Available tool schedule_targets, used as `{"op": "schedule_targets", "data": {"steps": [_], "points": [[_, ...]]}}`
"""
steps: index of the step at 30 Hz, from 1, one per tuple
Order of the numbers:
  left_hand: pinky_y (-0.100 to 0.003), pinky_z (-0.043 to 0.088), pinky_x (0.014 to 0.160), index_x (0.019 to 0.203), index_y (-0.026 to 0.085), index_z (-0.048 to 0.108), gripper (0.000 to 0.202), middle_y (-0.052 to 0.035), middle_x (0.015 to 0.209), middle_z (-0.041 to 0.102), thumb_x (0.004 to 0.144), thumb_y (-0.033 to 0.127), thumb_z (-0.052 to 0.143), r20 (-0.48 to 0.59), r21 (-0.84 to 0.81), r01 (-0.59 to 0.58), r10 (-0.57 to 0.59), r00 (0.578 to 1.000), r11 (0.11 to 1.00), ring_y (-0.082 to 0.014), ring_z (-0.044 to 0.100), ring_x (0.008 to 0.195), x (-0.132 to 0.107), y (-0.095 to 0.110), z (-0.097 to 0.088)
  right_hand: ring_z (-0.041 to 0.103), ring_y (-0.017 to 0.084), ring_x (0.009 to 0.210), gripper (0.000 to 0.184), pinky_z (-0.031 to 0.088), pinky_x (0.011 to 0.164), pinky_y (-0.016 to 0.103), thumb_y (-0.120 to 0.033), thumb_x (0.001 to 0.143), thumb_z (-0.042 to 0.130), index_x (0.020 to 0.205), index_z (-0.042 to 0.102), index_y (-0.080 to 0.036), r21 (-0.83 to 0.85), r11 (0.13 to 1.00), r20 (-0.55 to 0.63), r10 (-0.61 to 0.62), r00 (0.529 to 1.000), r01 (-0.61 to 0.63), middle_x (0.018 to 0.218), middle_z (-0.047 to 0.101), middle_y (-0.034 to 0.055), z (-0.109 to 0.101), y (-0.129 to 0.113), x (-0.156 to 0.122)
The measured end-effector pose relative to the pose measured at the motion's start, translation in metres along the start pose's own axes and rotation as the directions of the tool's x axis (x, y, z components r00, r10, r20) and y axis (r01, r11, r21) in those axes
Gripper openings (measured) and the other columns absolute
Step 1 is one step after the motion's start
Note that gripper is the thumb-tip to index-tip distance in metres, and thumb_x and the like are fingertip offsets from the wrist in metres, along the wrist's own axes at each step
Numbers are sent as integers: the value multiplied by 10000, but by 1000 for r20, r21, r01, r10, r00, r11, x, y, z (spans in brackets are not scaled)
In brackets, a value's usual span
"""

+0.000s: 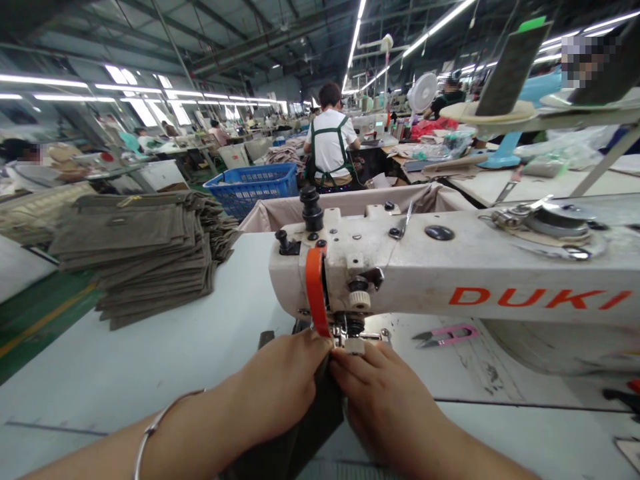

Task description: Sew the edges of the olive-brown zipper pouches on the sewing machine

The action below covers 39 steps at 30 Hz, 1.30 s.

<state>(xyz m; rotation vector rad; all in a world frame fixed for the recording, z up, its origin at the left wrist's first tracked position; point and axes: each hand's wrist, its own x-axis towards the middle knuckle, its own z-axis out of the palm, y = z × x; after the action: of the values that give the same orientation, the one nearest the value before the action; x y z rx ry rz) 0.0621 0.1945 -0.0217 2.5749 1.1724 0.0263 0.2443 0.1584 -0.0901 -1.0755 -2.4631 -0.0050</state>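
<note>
My left hand (277,387) and my right hand (385,393) meet under the head of a white sewing machine (450,267), right at the needle and presser foot (353,333). Both hands are closed on a dark olive fabric piece (310,427) that runs from the needle back toward me between my wrists. The fingertips are tucked under the machine head and partly hidden. A thin metal bangle sits on my left wrist. An orange guard (316,293) hangs on the machine just above my left hand.
A tall stack of folded olive fabric pieces (145,253) lies on the table at the left. Pink thread snips (447,335) lie behind the needle. A blue basket (253,187) stands beyond the table, and a person in a green apron (330,140) sits further back.
</note>
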Motion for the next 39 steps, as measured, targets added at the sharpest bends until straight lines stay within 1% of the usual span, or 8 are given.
{"op": "schedule_targets", "data": {"steps": [16, 20, 24, 28, 31, 34, 36, 39], "points": [[-479, 516, 947, 1185, 67, 575, 446, -175, 1158, 652, 769, -13, 434, 63, 88, 20, -26, 998, 996, -308, 637, 1057, 0, 9, 19, 567, 252, 937, 180, 445, 781, 411, -271, 853, 690, 1016, 635, -221, 2, 1000, 18, 26, 1000, -26, 1216, 652, 14, -7, -2, 1], [-455, 530, 885, 1108, 80, 613, 385, -163, 1082, 673, 768, 4, 450, 40, 94, 58, -62, 997, 994, -301, 654, 978, 7, 10, 9, 572, 260, 953, 218, 464, 789, 417, -231, 815, 706, 1023, 643, -210, 8, 998, 51, 54, 997, -54, 1245, 641, 26, -8, -3, 1], [-362, 512, 843, 916, 181, 650, 259, -68, 938, 677, 963, 205, 397, -42, -116, 124, -129, 991, 986, -234, 647, 901, -6, -6, -7, 565, 284, 980, 418, 482, 795, 439, -213, 764, 735, 1167, 626, -201, 5, 999, 36, 54, 998, -54, 1246, 642, 43, -5, -1, -1], [-446, 435, 949, 1060, 189, 611, 306, -89, 1057, 628, 953, 439, 472, -313, -186, 333, -377, 872, 924, -283, 569, 1056, -45, -43, 8, 561, 282, 1014, 436, 483, 829, 448, -201, 839, 654, 1269, 580, -209, -7, 999, 23, 42, 999, -41, 1263, 629, 57, 2, 1, -4], [-455, 457, 878, 936, 176, 601, 352, -81, 967, 617, 810, 501, 654, -335, -264, 432, -502, 798, 863, -300, 579, 962, -65, -63, 29, 543, 298, 1072, 425, 477, 855, 462, -229, 876, 607, 1299, 561, -222, -2, 999, 40, 35, 999, -35, 1299, 594, 88, 4, 2, -5], [-380, 491, 738, 834, 187, 541, 296, -16, 772, 603, 764, 426, 702, -220, -552, 418, -610, 761, 721, -247, 608, 769, -64, -62, 36, 520, 304, 1113, 447, 460, 892, 478, -220, 882, 596, 1323, 537, -258, 29, 998, 59, 56, 997, -57, 1301, 579, 92, 0, 0, -3], [-350, 507, 708, 905, 189, 527, 272, -5, 769, 631, 773, 368, 683, -98, -832, 298, -654, 750, 467, -225, 638, 735, -55, -53, 33, 512, 281, 1117, 379, 444, 924, 461, -178, 884, 586, 1252, 583, -268, 83, 993, 59, 76, 995, -81, 1246, 599, 74, -3, -1, -2], [-346, 536, 696, 1030, 184, 556, 257, -40, 829, 690, 849, 366, 559, 97, -993, 121, -576, 812, 3, -223, 683, 750, -45, -33, 31, 510, 258, 1085, 260, 435, 932, 425, -129, 859, 588, 1084, 653, -241, 159, 983, 38, 90, 995, -95, 1115, 623, 69, -3, -2, -2]]}}
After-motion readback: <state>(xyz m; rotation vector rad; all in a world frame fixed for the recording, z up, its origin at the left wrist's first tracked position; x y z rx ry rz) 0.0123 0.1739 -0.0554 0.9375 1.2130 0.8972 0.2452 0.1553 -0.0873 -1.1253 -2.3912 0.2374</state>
